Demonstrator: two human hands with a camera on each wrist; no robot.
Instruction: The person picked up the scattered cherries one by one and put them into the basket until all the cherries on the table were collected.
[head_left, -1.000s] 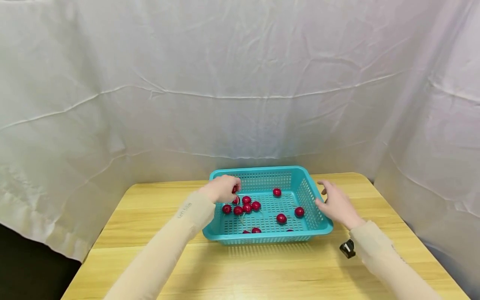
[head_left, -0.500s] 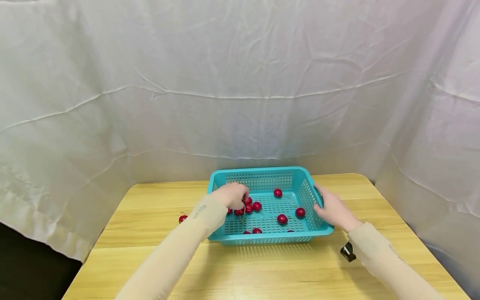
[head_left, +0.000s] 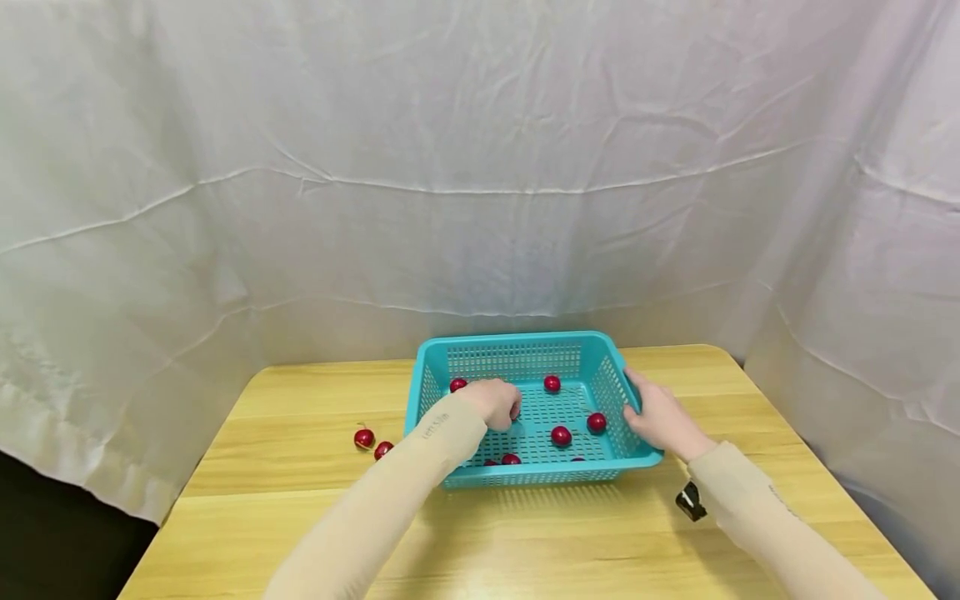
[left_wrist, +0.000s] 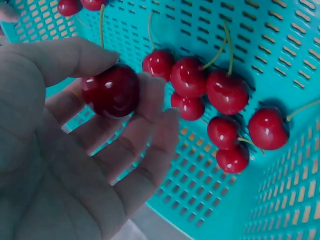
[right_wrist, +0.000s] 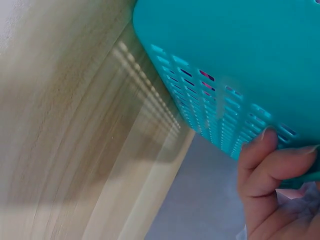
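A turquoise perforated basket (head_left: 517, 475) holds several red cherries, some with thin stems. Over its left half is my left hand (head_left: 492, 402), back upward and hiding part of the basket floor. In the left wrist view the thumb and fingers of this hand (left_wrist: 65, 140) pinch a dark red cherry (left_wrist: 111, 91) with its stem pointing up. Behind it, more cherries (left_wrist: 227, 92) lie clustered on the basket floor. My right hand (head_left: 663, 417) grips the basket's right rim. In the right wrist view its fingers (right_wrist: 260, 157) bend against the outer wall.
Two cherries (head_left: 363, 438) lie on the wooden table (head_left: 300, 417) left of the basket. A small black object (head_left: 691, 502) is by the right sleeve. A pale curtain (head_left: 480, 250) hangs behind and on both sides.
My left hand has moved right, from the basket's left side toward its middle. My right hand has closed onto the right rim. Cherries on the table have come out from behind the left sleeve.
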